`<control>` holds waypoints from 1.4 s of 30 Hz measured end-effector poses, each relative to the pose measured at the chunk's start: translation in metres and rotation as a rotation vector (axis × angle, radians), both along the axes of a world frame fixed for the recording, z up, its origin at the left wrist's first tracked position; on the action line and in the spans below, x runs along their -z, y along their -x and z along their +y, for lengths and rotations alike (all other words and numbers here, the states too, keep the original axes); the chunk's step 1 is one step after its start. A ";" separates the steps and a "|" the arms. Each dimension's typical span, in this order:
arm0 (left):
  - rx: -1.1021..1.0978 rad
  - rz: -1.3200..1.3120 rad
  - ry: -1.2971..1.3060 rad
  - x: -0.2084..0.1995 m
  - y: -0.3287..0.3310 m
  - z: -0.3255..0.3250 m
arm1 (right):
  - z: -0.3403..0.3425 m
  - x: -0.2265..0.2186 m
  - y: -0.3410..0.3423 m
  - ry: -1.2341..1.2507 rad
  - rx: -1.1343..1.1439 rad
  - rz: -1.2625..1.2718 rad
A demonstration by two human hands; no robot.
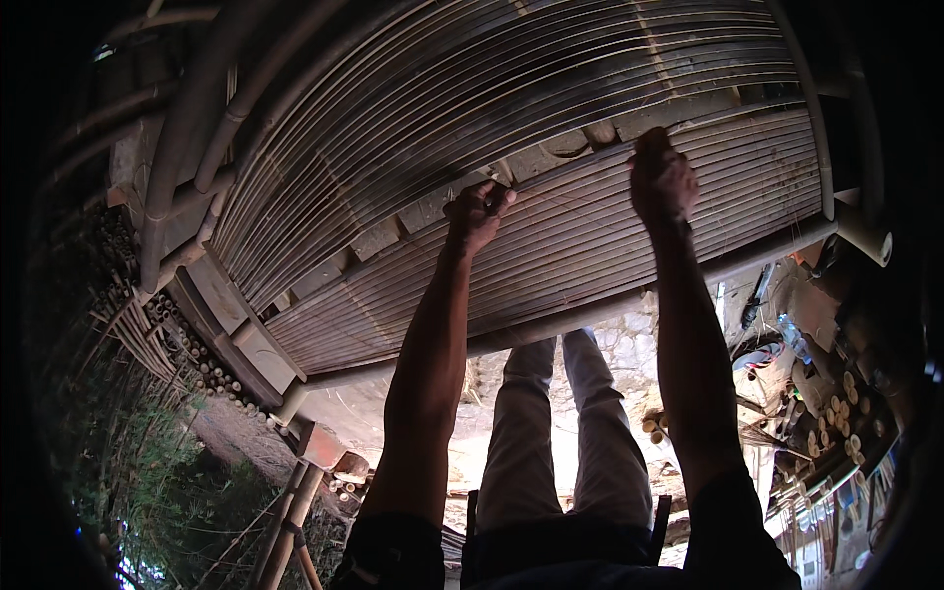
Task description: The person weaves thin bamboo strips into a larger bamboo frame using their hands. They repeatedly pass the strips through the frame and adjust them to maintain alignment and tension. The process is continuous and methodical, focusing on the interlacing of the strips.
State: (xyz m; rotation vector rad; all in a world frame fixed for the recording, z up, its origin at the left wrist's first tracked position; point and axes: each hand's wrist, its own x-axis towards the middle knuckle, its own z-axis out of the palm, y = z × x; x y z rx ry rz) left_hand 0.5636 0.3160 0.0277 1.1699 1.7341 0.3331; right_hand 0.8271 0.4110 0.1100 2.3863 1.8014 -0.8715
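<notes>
The left hand is curled shut over the near slat panel's far edge. The right hand is curled shut there too — it's too dark to tell what's inside either one. They seem to be working along that edge; the next move calls for steady hands. I count two hands and two panels — the far slat panel sits beyond the near one.

Thin brown slats lie side by side in two bands, slanting up rightward across the frame's upper middle.
</notes>
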 end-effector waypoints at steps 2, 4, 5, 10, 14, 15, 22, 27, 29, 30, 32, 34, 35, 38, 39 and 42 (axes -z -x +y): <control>0.011 -0.051 0.014 -0.003 -0.012 0.009 | -0.017 0.057 0.043 0.011 -0.133 -0.139; 0.018 0.074 0.007 -0.007 -0.017 0.010 | -0.032 0.051 0.096 -0.004 -0.353 -0.200; 0.001 0.086 -0.012 -0.004 -0.018 0.008 | -0.037 0.051 0.116 0.151 -0.355 -0.144; 0.470 0.358 0.196 -0.007 -0.006 0.020 | -0.059 0.049 0.149 0.248 -0.328 0.139; 0.349 0.244 0.152 0.025 -0.005 0.015 | -0.025 0.074 0.125 0.797 -0.095 0.693; 0.325 0.199 0.285 0.006 -0.013 0.032 | -0.016 0.063 0.121 0.817 -0.111 0.671; -0.057 0.357 0.377 -0.014 -0.023 0.035 | -0.031 0.062 0.096 0.079 -0.518 0.196; -0.351 0.345 -0.419 -0.074 -0.034 -0.016 | -0.015 -0.006 0.080 0.361 0.118 1.400; -0.315 0.146 -0.564 -0.121 -0.046 -0.026 | -0.031 0.008 0.080 0.391 -0.203 1.266; -0.303 0.079 -0.578 -0.130 -0.051 -0.024 | -0.045 0.031 0.075 0.184 -0.484 1.135; -0.257 0.186 -0.513 -0.112 -0.040 -0.034 | -0.058 0.019 0.050 0.059 -0.519 0.681; -0.123 0.483 -0.452 -0.078 -0.026 -0.028 | -0.062 -0.020 0.016 0.179 -0.424 0.338; -0.085 0.554 -0.386 -0.051 -0.020 -0.035 | -0.068 -0.030 -0.009 0.379 -0.493 0.131; 0.000 0.343 -0.047 -0.020 -0.014 -0.013 | -0.100 -0.050 -0.097 0.910 -0.941 -0.122; 0.035 0.198 0.084 -0.018 -0.017 -0.001 | -0.098 -0.073 -0.100 1.058 -1.025 -0.143; 0.142 0.120 0.261 -0.020 -0.013 0.015 | -0.096 -0.092 -0.117 1.475 -0.706 0.648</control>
